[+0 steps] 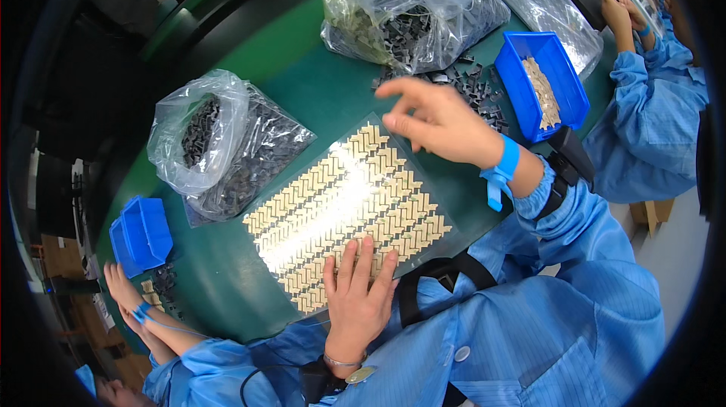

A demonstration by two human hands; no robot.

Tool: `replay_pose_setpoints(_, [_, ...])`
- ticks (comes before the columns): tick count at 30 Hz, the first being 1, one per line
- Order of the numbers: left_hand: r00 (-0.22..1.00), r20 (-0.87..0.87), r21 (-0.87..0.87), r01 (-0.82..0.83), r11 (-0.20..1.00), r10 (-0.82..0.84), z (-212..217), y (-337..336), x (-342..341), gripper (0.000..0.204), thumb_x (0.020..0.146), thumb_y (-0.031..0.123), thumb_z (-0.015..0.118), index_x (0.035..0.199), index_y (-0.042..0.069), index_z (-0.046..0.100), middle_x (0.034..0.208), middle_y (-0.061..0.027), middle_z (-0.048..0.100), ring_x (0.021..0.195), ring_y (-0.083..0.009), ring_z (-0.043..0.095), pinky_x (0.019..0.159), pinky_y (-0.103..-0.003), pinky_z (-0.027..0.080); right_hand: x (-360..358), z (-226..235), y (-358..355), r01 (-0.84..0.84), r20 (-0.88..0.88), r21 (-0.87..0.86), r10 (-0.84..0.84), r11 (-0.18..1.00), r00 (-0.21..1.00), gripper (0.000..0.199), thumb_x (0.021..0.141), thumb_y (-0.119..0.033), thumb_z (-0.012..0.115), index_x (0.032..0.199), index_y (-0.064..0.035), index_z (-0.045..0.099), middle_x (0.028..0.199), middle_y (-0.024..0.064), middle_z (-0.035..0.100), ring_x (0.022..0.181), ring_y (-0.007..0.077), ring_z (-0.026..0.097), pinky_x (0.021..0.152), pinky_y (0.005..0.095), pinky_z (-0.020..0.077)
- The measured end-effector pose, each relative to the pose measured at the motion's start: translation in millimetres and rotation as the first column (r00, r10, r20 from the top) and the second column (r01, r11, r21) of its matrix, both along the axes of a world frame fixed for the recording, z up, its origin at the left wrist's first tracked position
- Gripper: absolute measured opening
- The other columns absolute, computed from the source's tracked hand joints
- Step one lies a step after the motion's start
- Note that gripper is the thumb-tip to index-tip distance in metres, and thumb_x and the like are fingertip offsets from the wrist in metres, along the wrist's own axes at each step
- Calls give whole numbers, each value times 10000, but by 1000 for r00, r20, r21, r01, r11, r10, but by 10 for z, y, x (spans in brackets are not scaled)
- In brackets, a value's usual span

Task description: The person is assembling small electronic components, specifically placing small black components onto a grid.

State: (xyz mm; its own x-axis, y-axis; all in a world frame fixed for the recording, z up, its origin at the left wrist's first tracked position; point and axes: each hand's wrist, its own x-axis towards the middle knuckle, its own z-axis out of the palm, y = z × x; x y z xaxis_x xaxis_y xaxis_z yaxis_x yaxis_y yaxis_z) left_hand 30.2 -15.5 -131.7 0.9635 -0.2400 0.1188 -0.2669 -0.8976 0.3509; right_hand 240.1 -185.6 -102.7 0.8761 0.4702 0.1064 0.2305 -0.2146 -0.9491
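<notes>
A clear plastic sheet (416, 169) lies on the green table, carrying slanted rows of small beige pieces (401, 227) in a zigzag pattern. Glare whitens its middle. My left hand (357, 307) rests flat on the near edge of the sheet, fingers spread over the pieces. Past the sheet's far corner hovers my right hand (448, 127), wearing a blue wrist strap (503, 169). Its index finger reaches out apart from the thumb, slightly blurred, and I see nothing between them. A loose pile of small dark pieces (484, 97) lies just beyond this hand.
Clear bags of dark pieces stand at the far side (454, 10) and left (261, 142). A blue bin (566, 78) with beige pieces sits to the right, beside a flat clear bag (541, 10). Another blue bin (155, 229) is at left. Co-workers' hands (125, 293) show at both sides.
</notes>
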Motion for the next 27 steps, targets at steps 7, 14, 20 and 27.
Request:
replay_pose_setpoints(7, [997,58,-102,-54,993,61,-3,35,-68,468,712,195,679,1164,151,565,1363,-210,343,1244,-372,336,997,-528,231,-538,184,-457,65,525,-106,0,992,851,50,752,-14,624,786,-7,587,723,86,584,601,173,571,501,278,434])
replay_pose_setpoints(14, [352,513,-724,-311,615,783,590,1220,29,484,811,395,567,1133,36,523,1374,-272,262,1259,-395,303,984,-537,262,-970,24,-754,124,455,-49,-88,991,886,62,741,12,633,797,7,606,753,90,613,632,215,589,541,291,458])
replay_pose_setpoints(20, [493,284,-491,-661,567,822,806,3173,586,481,809,386,567,1137,38,519,1373,-266,268,1260,-392,302,984,-536,263,-1044,-31,-783,40,522,-9,-29,999,853,91,720,13,644,803,-8,613,733,93,610,623,209,594,530,290,459])
replay_pose_setpoints(27, [510,197,-464,-704,538,837,692,3269,711,479,805,375,567,1143,39,514,1371,-258,275,1261,-389,301,984,-534,265,-1013,-30,-928,103,518,-68,-53,992,854,79,733,8,623,812,5,616,747,106,625,643,218,602,559,288,469])
